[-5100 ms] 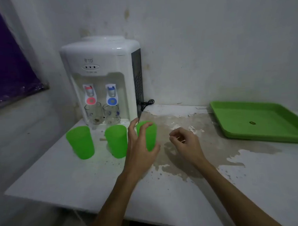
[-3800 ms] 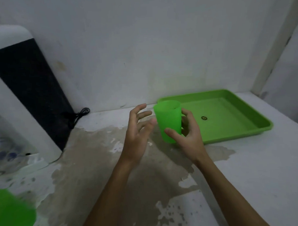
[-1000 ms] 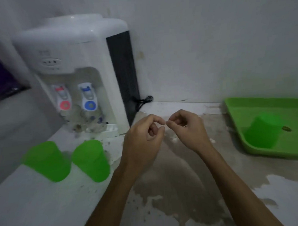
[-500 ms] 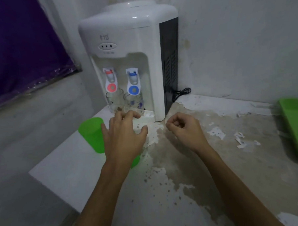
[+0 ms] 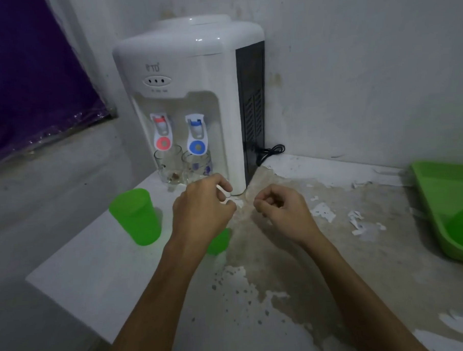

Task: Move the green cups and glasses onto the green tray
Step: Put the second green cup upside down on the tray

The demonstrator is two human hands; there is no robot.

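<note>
Left hand point(image 5: 202, 211) curls over a green cup point(image 5: 218, 241) near the worktop's point(image 5: 102, 281) left edge, mostly hiding it; whether it grips cannot be told. Right hand point(image 5: 282, 215) hovers loosely curled, empty. A second cup point(image 5: 135, 216) stands nearer that edge; two glasses point(image 5: 183, 166) sit under the dispenser point(image 5: 192, 97); the tray point(image 5: 439, 214) lies at the right. Risk: a blind, hasty grasp could topple the hidden cup or knock its neighbour off.

home pantry corner | water dispenser point(image 5: 193, 110) | peeling counter point(image 5: 308, 265) | stained wall point(image 5: 366, 76)

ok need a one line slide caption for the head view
Left hand over a green cup, another green cup beside it, two glasses under the water dispenser.
</note>
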